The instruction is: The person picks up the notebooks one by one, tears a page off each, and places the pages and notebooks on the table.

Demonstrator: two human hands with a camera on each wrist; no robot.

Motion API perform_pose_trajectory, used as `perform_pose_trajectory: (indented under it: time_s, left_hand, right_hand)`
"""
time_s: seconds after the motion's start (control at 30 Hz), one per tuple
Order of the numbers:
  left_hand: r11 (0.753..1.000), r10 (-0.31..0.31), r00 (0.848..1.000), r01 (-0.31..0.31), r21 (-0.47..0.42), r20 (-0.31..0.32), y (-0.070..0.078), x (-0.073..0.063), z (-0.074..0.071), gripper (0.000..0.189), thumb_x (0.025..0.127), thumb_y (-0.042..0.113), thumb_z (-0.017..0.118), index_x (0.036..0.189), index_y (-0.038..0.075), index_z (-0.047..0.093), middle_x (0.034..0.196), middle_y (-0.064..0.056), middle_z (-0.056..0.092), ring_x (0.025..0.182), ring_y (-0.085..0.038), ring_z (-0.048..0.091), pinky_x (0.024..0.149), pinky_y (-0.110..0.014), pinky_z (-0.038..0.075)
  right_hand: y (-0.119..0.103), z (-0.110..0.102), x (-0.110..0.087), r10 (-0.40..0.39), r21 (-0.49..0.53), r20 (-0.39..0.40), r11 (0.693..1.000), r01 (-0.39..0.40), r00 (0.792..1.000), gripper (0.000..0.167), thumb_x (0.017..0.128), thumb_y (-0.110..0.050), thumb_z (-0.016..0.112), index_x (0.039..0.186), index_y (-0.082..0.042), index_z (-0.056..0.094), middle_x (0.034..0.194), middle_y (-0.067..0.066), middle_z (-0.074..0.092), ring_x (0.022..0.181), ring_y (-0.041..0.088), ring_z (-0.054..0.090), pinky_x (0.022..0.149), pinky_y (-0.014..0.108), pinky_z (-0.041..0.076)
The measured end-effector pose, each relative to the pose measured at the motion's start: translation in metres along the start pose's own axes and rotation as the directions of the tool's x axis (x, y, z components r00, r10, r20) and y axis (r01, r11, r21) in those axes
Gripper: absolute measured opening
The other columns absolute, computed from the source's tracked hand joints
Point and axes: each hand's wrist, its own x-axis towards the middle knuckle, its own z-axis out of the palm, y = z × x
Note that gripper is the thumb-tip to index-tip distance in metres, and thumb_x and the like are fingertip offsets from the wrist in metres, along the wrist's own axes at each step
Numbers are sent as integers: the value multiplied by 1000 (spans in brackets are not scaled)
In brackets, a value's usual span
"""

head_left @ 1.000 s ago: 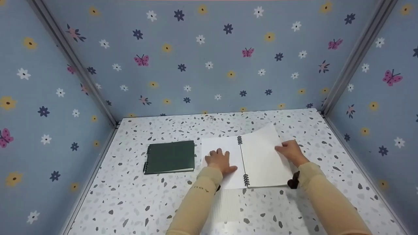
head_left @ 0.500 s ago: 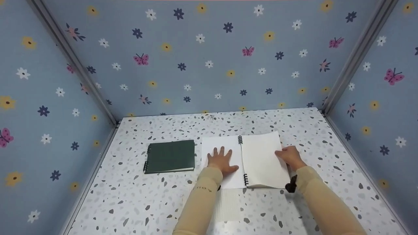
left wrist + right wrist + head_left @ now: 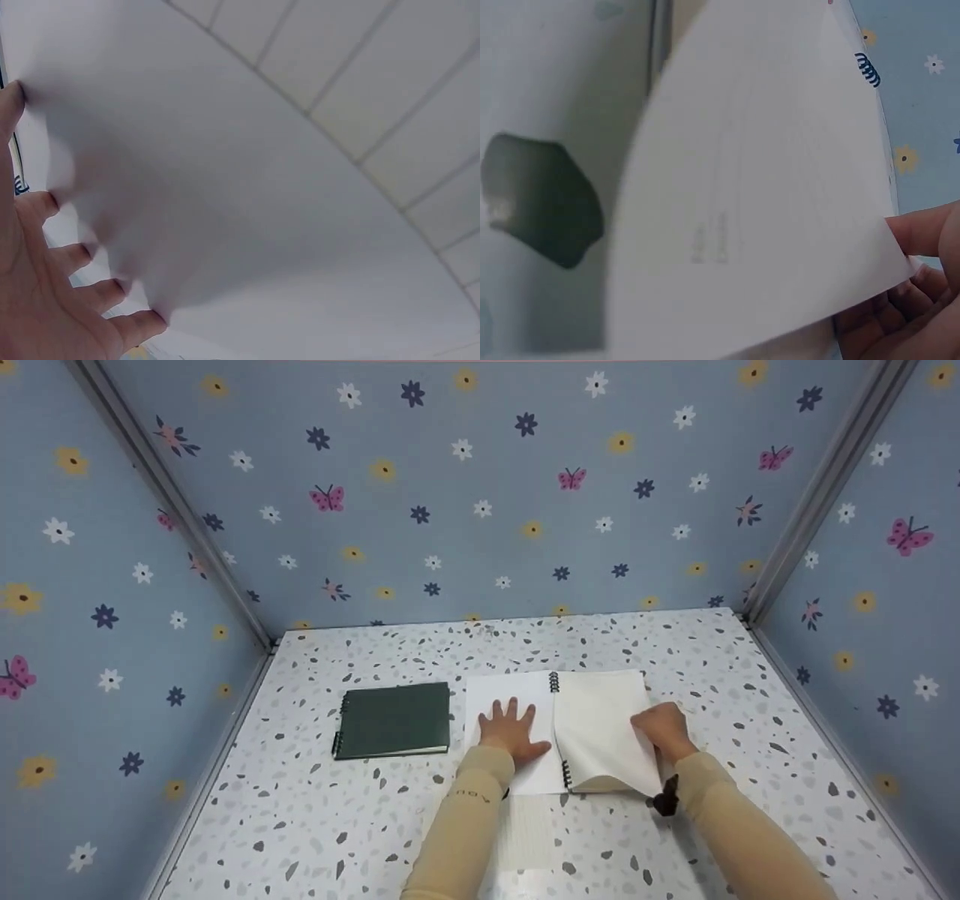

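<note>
A spiral-bound notebook [image 3: 596, 720] lies open on the table, its black ring binding [image 3: 554, 682] running between two white pages. My left hand [image 3: 512, 733] rests flat with spread fingers on the left page [image 3: 225, 165]. At the outer edge of the right side, my right hand [image 3: 663, 729] pinches a page [image 3: 765, 187] between thumb and fingers. That page bows upward along its near edge, as the head view shows. Left of the open notebook sits a closed dark green spiral notebook [image 3: 394, 720], its rings facing left.
The speckled white table [image 3: 330, 825] is bounded by blue floral panels [image 3: 465, 472] at the back and both sides, with grey metal posts [image 3: 814, 495] at the corners. A pale striped patch [image 3: 525, 832] shows on the table nearest me.
My right hand has drawn slightly toward me. The held page's raised far corner has come down while its near edge now bulges upward. My left hand's fingers have spread on the left page.
</note>
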Motion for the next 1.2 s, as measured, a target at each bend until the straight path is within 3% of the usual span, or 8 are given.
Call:
perform_pose_trajectory:
  time_s: [0.23, 0.5, 0.67, 0.77, 0.93, 1.2]
  left_hand:
    - [1000, 2, 1000, -2, -17, -1, 1, 3, -2, 86, 103, 69, 57, 173, 24, 34, 181, -14, 25, 167, -46, 23, 132, -68, 26]
    - [998, -29, 999, 28, 57, 14, -5, 19, -2, 87, 102, 73, 54, 173, 28, 32, 180, -7, 30, 165, -38, 31, 128, -63, 37]
    - [998, -36, 999, 35, 49, 24, -14, 27, -1, 94, 99, 76, 55, 174, 26, 29, 182, -6, 24, 168, -40, 21, 132, -67, 27]
    - [999, -38, 999, 37, 18, 33, -18, 29, 0, 94, 99, 76, 57, 174, 28, 29, 183, -6, 20, 168, -45, 17, 133, -70, 22]
    - [999, -30, 999, 29, 31, 30, -18, 31, 3, 94, 99, 79, 53, 175, 30, 26, 183, -6, 18, 167, -48, 18, 132, -70, 23]
    - [999, -24, 999, 23, 44, 20, -11, 23, 0, 92, 101, 78, 51, 174, 29, 27, 183, -6, 20, 167, -48, 20, 132, -69, 25]
  right_hand:
    - [4, 0, -6, -21, 6, -36, 1000, 21, 999, 58, 96, -18, 61, 138, 21, 58, 143, 40, 60, 133, 52, 61, 116, 60, 52]
    - [-1, 3, -3, 54, -5, 37, 999, -54, 998, 71, 101, -27, 56, 154, 19, 41, 157, 39, 48, 148, 53, 48, 127, 60, 41]
    - [-2, 5, 0, 21, -23, 57, 1000, -20, 998, 75, 107, -33, 57, 157, 19, 37, 161, 40, 43, 151, 53, 45, 128, 60, 39]
    - [-1, 6, 1, 4, -19, 53, 1000, -3, 999, 73, 107, -31, 58, 156, 19, 38, 160, 40, 44, 150, 53, 46, 127, 60, 40]
    - [0, 4, 0, 10, 10, 27, 1000, -10, 1000, 71, 104, -28, 59, 153, 21, 41, 157, 41, 47, 148, 53, 47, 127, 59, 40]
    - [1, 3, -3, 27, -4, 11, 1000, -27, 1000, 70, 100, -25, 59, 152, 19, 44, 155, 40, 49, 147, 52, 49, 127, 59, 41]
